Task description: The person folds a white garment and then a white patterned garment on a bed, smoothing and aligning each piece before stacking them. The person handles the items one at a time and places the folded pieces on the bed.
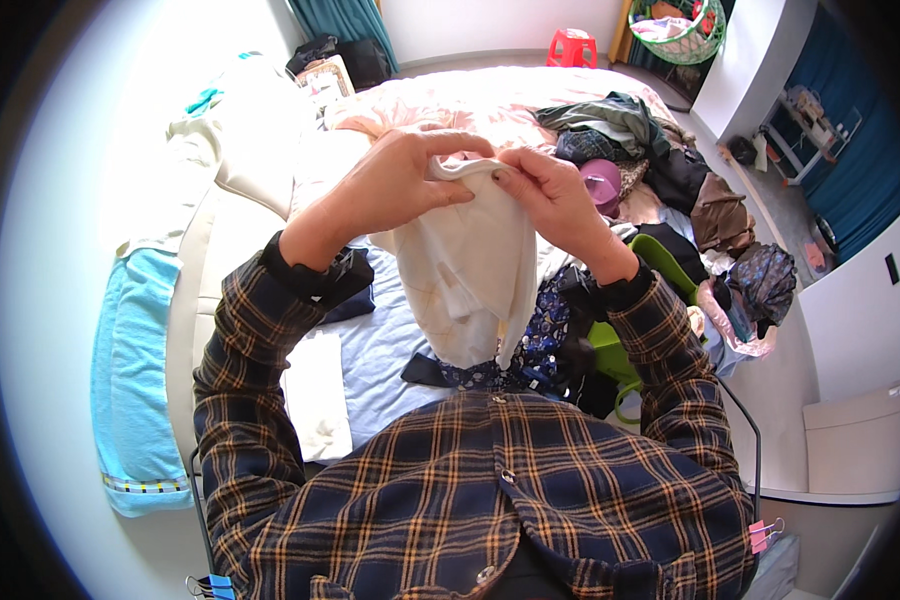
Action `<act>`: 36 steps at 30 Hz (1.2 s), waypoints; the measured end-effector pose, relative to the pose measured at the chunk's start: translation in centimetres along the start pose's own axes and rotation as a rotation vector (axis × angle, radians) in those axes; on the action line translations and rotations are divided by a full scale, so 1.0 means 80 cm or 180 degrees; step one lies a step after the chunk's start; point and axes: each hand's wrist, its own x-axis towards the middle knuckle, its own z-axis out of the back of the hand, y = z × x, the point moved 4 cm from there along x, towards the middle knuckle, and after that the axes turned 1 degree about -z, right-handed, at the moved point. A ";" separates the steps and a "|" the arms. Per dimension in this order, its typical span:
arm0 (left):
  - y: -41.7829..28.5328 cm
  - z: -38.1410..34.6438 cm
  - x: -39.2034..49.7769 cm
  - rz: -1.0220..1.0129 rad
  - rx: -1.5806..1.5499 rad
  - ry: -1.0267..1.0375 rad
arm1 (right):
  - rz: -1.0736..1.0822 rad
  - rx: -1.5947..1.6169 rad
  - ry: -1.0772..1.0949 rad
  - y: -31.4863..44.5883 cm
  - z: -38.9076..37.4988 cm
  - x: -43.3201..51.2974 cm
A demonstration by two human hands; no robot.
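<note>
A white cloth garment (461,262) hangs from both my hands above the bed, its lower part falling in loose folds. My left hand (397,176) grips the hemmed upper edge between thumb and fingers. Close beside it, my right hand (551,191) pinches the same edge with thumb and forefinger. Below the garment lies a dark blue patterned cloth (544,322), partly hidden by it. To the left, a folded white cloth (319,397) rests on the light blue bed sheet (379,337). Most of my left palm is turned out of sight.
Heaped clothes (675,172) cover the bed's right side, with a purple round item (601,182) and a green plastic object (615,352) among them. A turquoise towel (135,375) drapes over the padded headboard (206,292) at left. A red stool (572,49) stands beyond the bed.
</note>
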 end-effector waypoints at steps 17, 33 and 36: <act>-0.021 0.004 -0.029 -0.0385 0.0637 -0.0073 | 0.0483 -0.0079 -0.0056 0.016 -0.014 -0.025; -0.008 0.004 -0.036 -0.0117 0.0673 0.0017 | 0.1047 -0.0285 -0.0404 0.010 -0.039 -0.046; -0.005 0.003 -0.040 -0.0047 0.0716 0.0026 | 0.0940 -0.0144 -0.0457 0.007 -0.043 -0.051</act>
